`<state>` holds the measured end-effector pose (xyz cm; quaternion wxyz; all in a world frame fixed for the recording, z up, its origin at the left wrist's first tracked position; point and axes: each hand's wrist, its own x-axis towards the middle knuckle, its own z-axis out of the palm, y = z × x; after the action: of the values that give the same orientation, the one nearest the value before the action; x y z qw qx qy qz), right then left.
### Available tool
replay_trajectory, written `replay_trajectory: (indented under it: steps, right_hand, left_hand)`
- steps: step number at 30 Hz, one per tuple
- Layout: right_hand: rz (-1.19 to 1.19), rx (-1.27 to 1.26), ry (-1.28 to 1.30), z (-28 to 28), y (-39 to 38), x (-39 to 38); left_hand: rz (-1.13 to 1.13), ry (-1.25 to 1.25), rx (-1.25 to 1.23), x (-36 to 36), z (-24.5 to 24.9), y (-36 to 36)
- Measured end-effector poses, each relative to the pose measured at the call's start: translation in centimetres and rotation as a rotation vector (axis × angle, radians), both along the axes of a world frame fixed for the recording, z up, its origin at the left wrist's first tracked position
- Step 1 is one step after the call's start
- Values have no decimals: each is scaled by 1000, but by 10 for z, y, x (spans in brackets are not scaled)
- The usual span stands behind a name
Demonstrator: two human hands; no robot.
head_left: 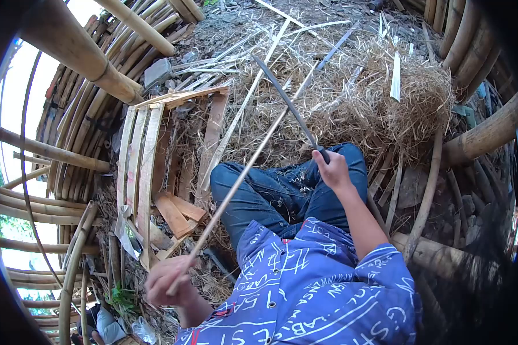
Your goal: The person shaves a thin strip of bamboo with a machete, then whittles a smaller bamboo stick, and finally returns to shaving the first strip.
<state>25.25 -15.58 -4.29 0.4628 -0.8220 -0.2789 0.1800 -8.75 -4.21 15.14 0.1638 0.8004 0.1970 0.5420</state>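
My left hand [170, 282], low at the left, is wrapped around the near end of a long thin bamboo stick [236, 187]. The stick slants up and away to the right, over my crossed legs and toward the pile of shavings. In my right hand [332, 171], above my right knee, is the dark handle of a long knife [293, 109]. Its narrow grey blade points up and to the left and crosses the stick near its far part. Curly bamboo shavings [408, 109] are heaped in front of my legs.
A wooden slatted crate [135, 155] stands to my left, with short wood pieces [178, 214] beside it. Long pale bamboo strips [244, 103] lie on the ground ahead. Thick bamboo poles [483, 132] frame both sides. A grey block [157, 73] sits behind the crate.
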Motion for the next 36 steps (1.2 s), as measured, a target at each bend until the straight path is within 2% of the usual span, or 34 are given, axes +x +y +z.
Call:
replay_trajectory:
  steps: [3,5,6,8,10,11,13,14,15,17,18,19,21,23,25,26,29,30,31,32,33,35,36]
  right_hand:
    - [-26,-40,2,12,5,8]
    - [-16,-64,45,27,-4,-10]
    - [22,-37,9,36,-3,-22]
    - [55,-8,-20,50,-3,-41]
    - [232,112,-191,58,-5,-57]
    - [230,117,-185,64,-5,-56]
    - [300,87,-265,74,-3,-45]
    - [236,50,-285,63,2,-34]
    - [168,-18,-161,59,6,-20]
    - [14,-195,-77,41,15,18]
    - [-13,-216,-140,29,10,26]
    - [-46,-224,-213,30,12,36]
    - [-51,-231,-273,37,7,37]
    - [-31,-291,-297,46,-10,13]
    - [102,-112,-340,62,-11,-10]
    - [174,-61,-364,61,-11,-17]
    - [198,-24,-394,51,-4,-15]
    - [144,-67,-399,42,0,-6]
    - [-8,-156,-201,25,9,17]
    - [-28,-190,-202,14,6,23]
    - [-44,-217,-209,15,10,29]
    - [-34,-200,-171,22,12,29]
    - [-21,-221,-103,21,6,16]
  left_hand:
    - [-21,26,-31,13,2,-5]
    - [133,-51,-144,1,-6,-1]
    - [37,-182,-74,14,-5,7]
    - [56,-167,-120,8,-6,10]
    - [146,-186,-188,10,-2,7]
    - [145,-179,-184,4,0,7]
    - [261,-15,-73,-13,5,7]
    - [180,-124,-140,-9,10,5]
    - [179,-125,-142,-9,13,6]
    - [311,105,154,-14,17,6]
    - [257,213,36,-1,13,0]
    - [264,196,47,-2,7,1]
    - [46,52,-2,-7,-7,9]
    - [307,-10,-58,-22,-17,14]
    - [226,-259,-294,7,-3,7]
    - [218,-258,-293,4,-5,9]
    - [243,-125,-152,-12,-3,14]
    - [409,-4,-48,-13,6,12]
    - [582,108,58,-16,14,9]
    - [327,33,-445,-7,16,6]
    - [340,15,-440,-2,10,-1]
    - [104,-130,-519,9,-5,3]
    - [68,-97,-448,6,-11,9]
